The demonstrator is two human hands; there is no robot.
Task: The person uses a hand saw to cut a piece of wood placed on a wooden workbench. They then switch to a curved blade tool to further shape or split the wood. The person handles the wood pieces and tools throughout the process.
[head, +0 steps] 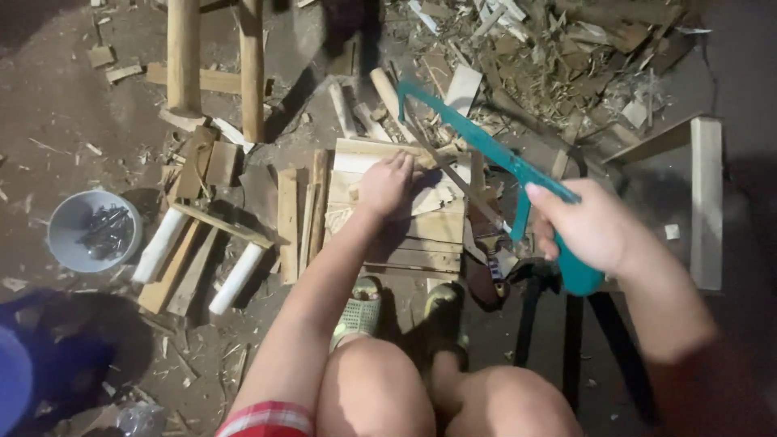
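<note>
Dirt floor (48, 121): our left hand (385, 184) flat on the planks (421, 235); our right hand (595, 226) clenches the hacksaw (494, 154), blade slanting across them.

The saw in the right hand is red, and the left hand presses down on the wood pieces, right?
Not quite: the saw is teal, not red, as the head view shows. The rest holds: the right hand has it by the handle, and the left hand presses on the wood pieces.

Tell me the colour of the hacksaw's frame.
Teal, handle included; the hacksaw shows clearly in the head view, gripped by the right hand.
</note>
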